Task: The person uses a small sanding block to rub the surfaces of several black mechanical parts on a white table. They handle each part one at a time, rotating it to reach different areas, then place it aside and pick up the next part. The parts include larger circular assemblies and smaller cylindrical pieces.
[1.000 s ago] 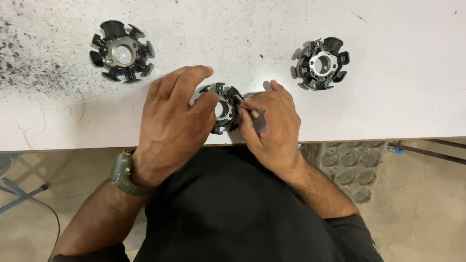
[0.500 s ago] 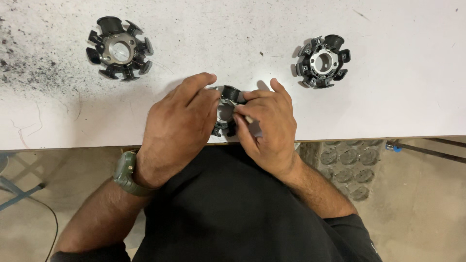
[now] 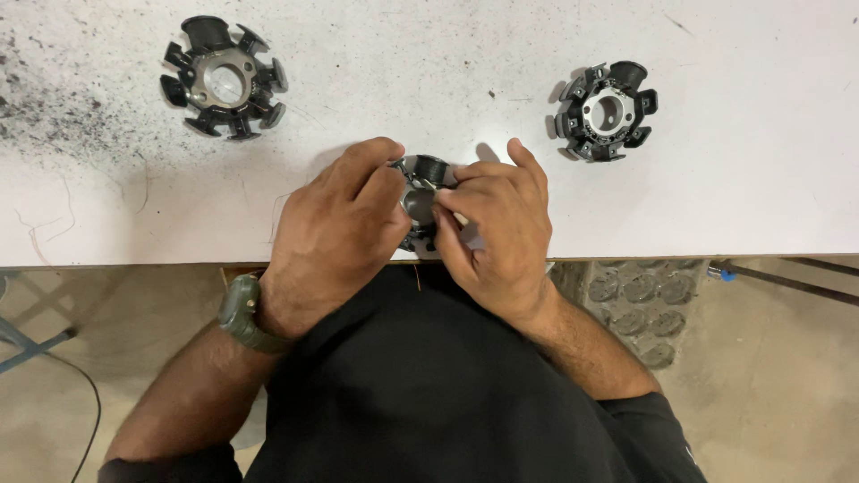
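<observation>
Head view, looking down on a white table (image 3: 716, 197) w/ the person standing at its near edge. Three black stator cores w/ radial poles are in sight. The one in hand, the centre stator (image 3: 420, 201), sits at approx. the middle of the frame, close to the table's near edge, mostly hidden by both hands. The left hand (image 3: 344, 233) cups it from 9 o'clock, fingers curled over its rim and grasping it; the right hand (image 3: 497, 228) closes on it from 3 o'clock, thumb and forefinger pinched at the top pole, where a thin pale strand, prob. wire, seems to run. What exactly the pinch holds cannot be told.

At 10 o'clock lies the left stator (image 3: 224, 80), bare metal hub showing, untouched, next to a dark speckled smudge (image 3: 54, 98) on the table. At 2 o'clock lies the right stator (image 3: 607, 112), also untouched and well apart from the hands. A green wristwatch (image 3: 242, 313) sits on the left wrist.

Progress, as judged: work is mid-way on the centre piece; whether its poles are finished cannot be seen. The two outer pieces look alike, so done vs. pending cannot be told.
</observation>
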Available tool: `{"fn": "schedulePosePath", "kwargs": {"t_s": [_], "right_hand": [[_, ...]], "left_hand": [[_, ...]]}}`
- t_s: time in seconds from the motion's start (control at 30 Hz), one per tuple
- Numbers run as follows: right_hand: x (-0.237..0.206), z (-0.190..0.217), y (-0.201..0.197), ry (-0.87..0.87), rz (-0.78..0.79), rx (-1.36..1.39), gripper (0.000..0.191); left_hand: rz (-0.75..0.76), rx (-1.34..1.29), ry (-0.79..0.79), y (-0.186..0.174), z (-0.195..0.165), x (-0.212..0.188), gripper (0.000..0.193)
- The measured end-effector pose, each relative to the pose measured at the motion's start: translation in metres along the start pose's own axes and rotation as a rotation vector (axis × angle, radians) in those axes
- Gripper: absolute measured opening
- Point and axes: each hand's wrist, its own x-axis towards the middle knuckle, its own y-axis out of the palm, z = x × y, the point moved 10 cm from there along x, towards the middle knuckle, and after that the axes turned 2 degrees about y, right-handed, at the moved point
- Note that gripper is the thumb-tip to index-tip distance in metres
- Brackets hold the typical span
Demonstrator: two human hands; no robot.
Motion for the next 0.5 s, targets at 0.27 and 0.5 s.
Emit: {"fn": "schedulePosePath", "kwargs": {"t_s": [0.27, 0.5], "right_hand": [[0.000, 0.007, 0.006, -0.035, -0.008, 0.000, 0.037], [0.000, 0.010, 0.009, -0.059, -0.005, -0.065, 0.032]], "left_hand": [[-0.079, -0.003, 0.027, 0.005, 0.004, -0.009, 0.023], [-0.067, -0.026, 0.057, 0.004, 0.001, -0.011, 0.023]]}}
